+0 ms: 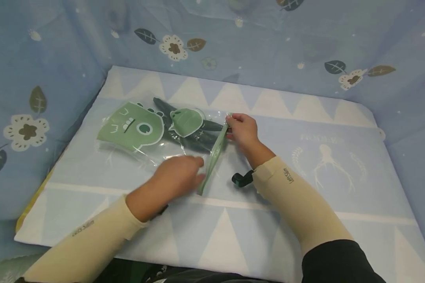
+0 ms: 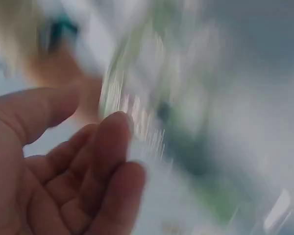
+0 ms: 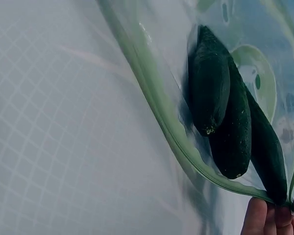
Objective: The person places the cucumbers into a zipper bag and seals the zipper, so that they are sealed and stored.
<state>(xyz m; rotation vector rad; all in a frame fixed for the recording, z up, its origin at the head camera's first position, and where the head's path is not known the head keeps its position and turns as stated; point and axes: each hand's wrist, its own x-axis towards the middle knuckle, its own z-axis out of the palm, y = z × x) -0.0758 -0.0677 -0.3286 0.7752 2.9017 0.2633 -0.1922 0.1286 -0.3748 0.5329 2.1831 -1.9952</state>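
Note:
A clear zip bag (image 1: 132, 125) with green cartoon prints lies on the cloth, its green zip strip (image 1: 215, 154) facing right. Inside are three dark green cucumbers (image 3: 230, 122), partly hidden by the prints in the head view. My right hand (image 1: 245, 131) pinches the far corner of the bag's opening between thumb and fingers. The mouth of the bag stands parted in the right wrist view. My left hand (image 1: 175, 177), blurred, is beside the near part of the zip strip. Its fingers (image 2: 110, 147) are loosely bent and hold nothing; the bag is smeared behind them.
A blue and white patterned cloth (image 1: 326, 165) covers the table. Blue flowered curtains (image 1: 262, 43) rise behind it and at both sides. A small black wrist camera (image 1: 242, 179) sticks out under the right forearm.

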